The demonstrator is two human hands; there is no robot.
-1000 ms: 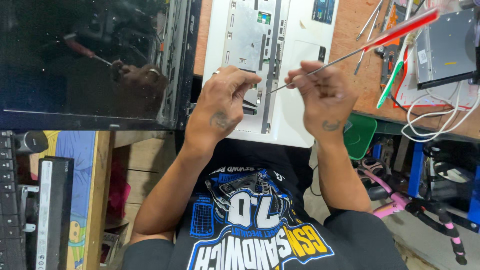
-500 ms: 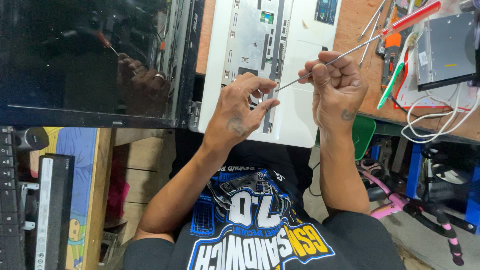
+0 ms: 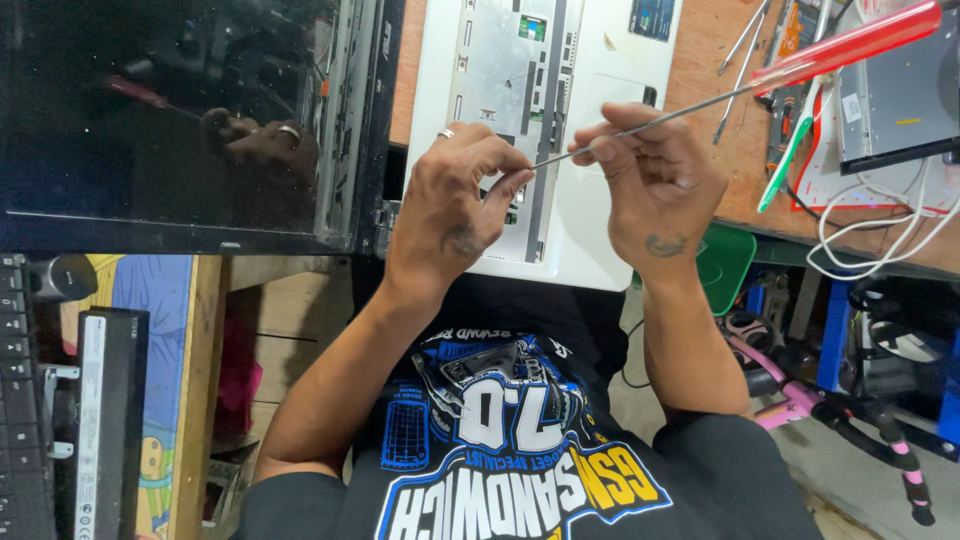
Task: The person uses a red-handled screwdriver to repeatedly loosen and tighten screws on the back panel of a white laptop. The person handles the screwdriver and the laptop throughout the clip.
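Workbench [image 3: 715,60], white laptop base [image 3: 600,230]; right hand [image 3: 655,185] grip clamped on screwdriver [image 3: 700,100]; left hand [image 3: 455,205] fingertips pinched at tip.

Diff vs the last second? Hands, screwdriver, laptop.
Left hand first slid down and right off the screwdriver tip, then came back up: its fingertips now pinch at the tip again. Right hand rose slightly, still gripping the shaft of the red-handled screwdriver, which keeps the same up-right slant. White laptop base and black screen unmoved.
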